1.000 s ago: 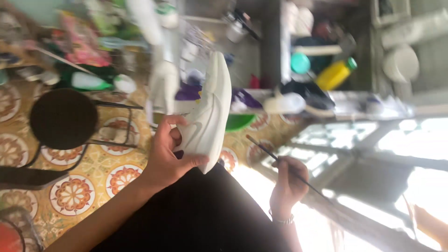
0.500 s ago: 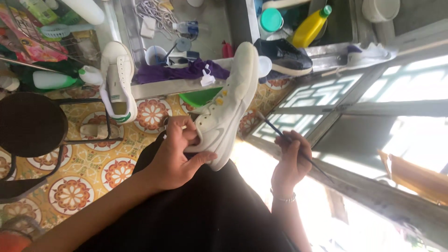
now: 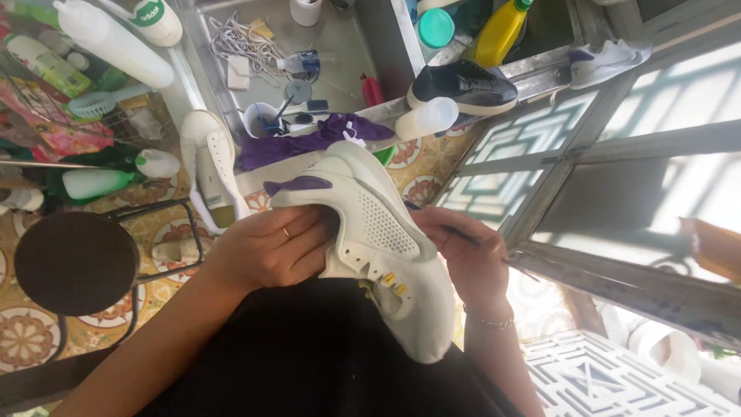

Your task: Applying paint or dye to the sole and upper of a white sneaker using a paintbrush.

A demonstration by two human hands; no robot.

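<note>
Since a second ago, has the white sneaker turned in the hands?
Yes. The white sneaker stood toe-up toward the metal sink; now its toe points down toward the lap.

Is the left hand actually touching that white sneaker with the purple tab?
Touching. The head view shows the left hand wrapped against the side of the white sneaker, fingers pressed onto its upper with no gap between them.

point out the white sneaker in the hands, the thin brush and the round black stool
white sneaker [image 3: 386, 232], head view, on its perforated side panel
thin brush [image 3: 455, 232], head view, on the dark handle held in the right hand [image 3: 471, 262]
round black stool [image 3: 76, 262], head view, on the seat top
</note>
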